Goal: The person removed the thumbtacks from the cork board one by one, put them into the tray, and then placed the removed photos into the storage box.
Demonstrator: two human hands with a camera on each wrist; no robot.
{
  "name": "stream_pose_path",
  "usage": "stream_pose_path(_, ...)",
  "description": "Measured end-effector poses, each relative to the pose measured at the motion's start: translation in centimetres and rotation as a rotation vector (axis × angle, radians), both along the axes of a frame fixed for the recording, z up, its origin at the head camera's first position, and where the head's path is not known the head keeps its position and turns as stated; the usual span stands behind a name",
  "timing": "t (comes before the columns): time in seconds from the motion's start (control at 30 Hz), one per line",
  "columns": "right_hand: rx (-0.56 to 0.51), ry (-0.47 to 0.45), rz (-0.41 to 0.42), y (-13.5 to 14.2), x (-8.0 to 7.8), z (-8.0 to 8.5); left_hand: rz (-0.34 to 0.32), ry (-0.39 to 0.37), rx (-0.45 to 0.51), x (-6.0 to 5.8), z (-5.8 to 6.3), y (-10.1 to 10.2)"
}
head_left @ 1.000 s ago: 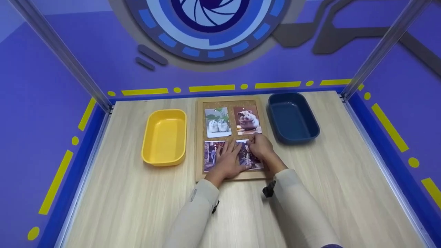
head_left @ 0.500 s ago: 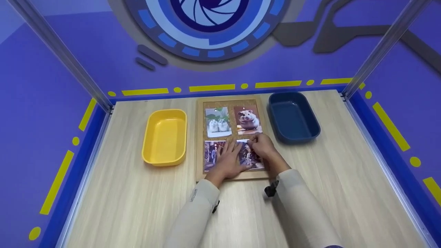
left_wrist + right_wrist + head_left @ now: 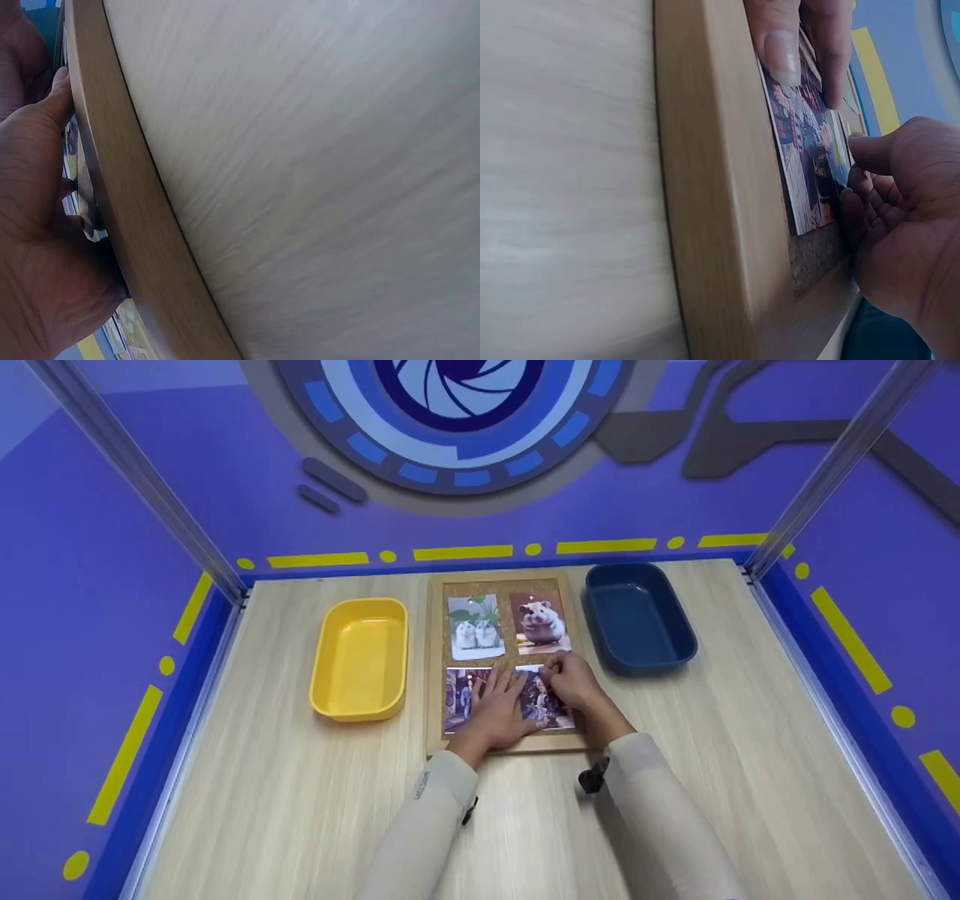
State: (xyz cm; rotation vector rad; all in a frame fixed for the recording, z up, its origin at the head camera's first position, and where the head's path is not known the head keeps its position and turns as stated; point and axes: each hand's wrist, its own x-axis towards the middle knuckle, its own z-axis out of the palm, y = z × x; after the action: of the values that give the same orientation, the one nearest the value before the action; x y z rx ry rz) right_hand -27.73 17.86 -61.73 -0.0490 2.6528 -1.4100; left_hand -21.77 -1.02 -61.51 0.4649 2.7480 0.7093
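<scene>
A wood-framed corkboard lies on the table, with two hamster photos in its upper half. My left hand rests on the lower half with its fingers spread, between a lower left photo and a lower right photo. My right hand has its thumb and fingers bent together at the top edge of the lower right photo. In the right wrist view its fingertips meet that edge; I cannot tell what they pinch. Small white dots show near the tops of the hamster photos.
A yellow tray stands left of the board. A dark blue tray stands close by its right edge. Purple-blue panels wall in the table at the back and on both sides.
Both hands keep their places on the board. My right forearm shifts very slightly to the right; the board, photos and trays stay put.
</scene>
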Motion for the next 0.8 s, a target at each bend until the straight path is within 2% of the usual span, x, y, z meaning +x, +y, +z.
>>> stream_pose_path(0.1,-0.033,-0.005,-0.018,-0.1,0.4,0.0,-0.004,-0.007,0.003,0.0,0.0,0.1)
stream_pose_path(0.23,-0.143,0.008,-0.076,-0.1,0.8,0.0,-0.009,-0.005,0.01,0.0,0.0,0.1)
stream_pose_path(0.37,-0.219,0.054,-0.122,0.6,1.1,1.0,-0.017,-0.011,0.022,0.0,-0.1,0.1)
stream_pose_path(0.6,-0.158,0.221,-0.148,3.3,0.4,5.6,-0.004,-0.007,0.029,0.0,-0.3,0.0)
stream_pose_path(0.7,-0.122,0.268,-0.185,4.7,-0.3,6.9,-0.007,-0.007,0.025,0.0,-0.2,-0.1)
stream_pose_path(0.8,-0.055,0.278,-0.215,6.4,-0.9,7.6,-0.01,-0.003,0.023,-0.1,-0.2,-0.2)
